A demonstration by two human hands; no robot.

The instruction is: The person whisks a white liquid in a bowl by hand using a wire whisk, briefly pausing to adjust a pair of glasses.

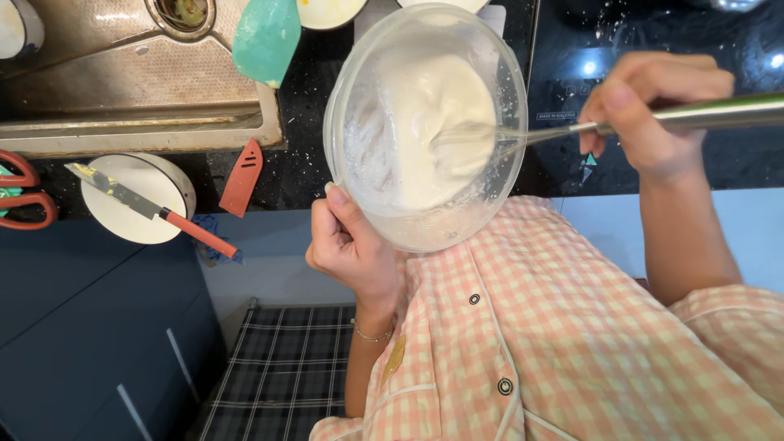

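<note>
My left hand (347, 243) grips the near rim of a clear glass bowl (351, 114), which is tilted toward me above the counter edge. Pale cream batter (429, 122) fills the bowl. My right hand (649, 110) is closed around the steel handle of a whisk (694, 114). The whisk's wire head (465, 140) is sunk in the batter and looks blurred.
A steel sink (122, 82) lies at the upper left. A teal spatula (265, 37) rests beside it. A red-handled knife (155, 211) lies across a white bowl (135, 184). A red knife sheath (242, 178), red scissors (24, 200) and a black hob (653, 49) are nearby.
</note>
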